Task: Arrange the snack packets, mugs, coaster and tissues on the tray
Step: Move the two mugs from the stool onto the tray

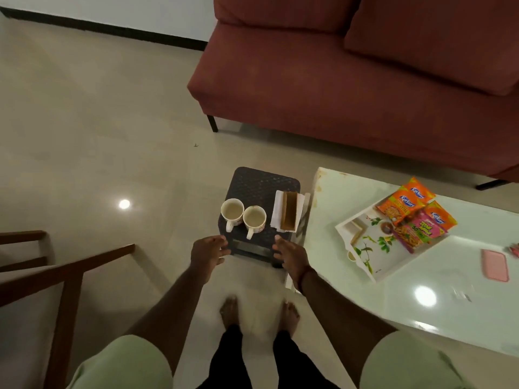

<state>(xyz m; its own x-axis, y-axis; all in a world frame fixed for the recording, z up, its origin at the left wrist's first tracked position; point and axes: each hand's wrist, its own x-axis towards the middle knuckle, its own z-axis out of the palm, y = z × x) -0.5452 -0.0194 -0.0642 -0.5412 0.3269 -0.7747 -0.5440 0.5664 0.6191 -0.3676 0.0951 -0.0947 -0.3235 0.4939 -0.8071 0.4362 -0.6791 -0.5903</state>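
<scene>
Two white mugs (232,213) (254,219) stand side by side on a small dark stool (262,183), handles toward me. Right of them lie white tissues (276,210) with a brown holder (289,210) on top. The white tray (368,242) with a leaf print sits on the glass table, and several orange and pink snack packets (415,217) lie on its far end. My left hand (207,252) and my right hand (289,255) are at the stool's near corners, fingers apart, holding nothing.
A glass coffee table (449,304) stands to the right, with a pink phone (495,265) on it. A dark red sofa (351,88) is behind. A wooden chair (64,276) is at my left. My bare feet (258,313) stand on the tiled floor.
</scene>
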